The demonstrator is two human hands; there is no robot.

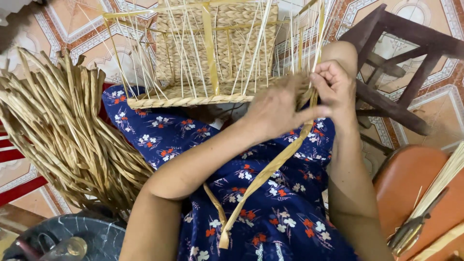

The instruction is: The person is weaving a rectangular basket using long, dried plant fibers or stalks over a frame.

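Observation:
A half-woven straw basket (217,53) with thin upright ribs rests on my lap, over a blue flowered dress (270,212). My left hand (278,108) presses against the basket's lower right corner, fingers on a flat dried straw strand (261,179). My right hand (333,84) pinches the same strand's upper end at the basket's edge. The strand hangs down across my lap to a loose end near my knee.
A thick bundle of dried straw strands (63,135) lies at the left. A dark wooden stool (401,58) stands at the upper right on the patterned tile floor. An orange seat (415,188) with thin sticks is at the lower right; a dark basin (72,239) is at the lower left.

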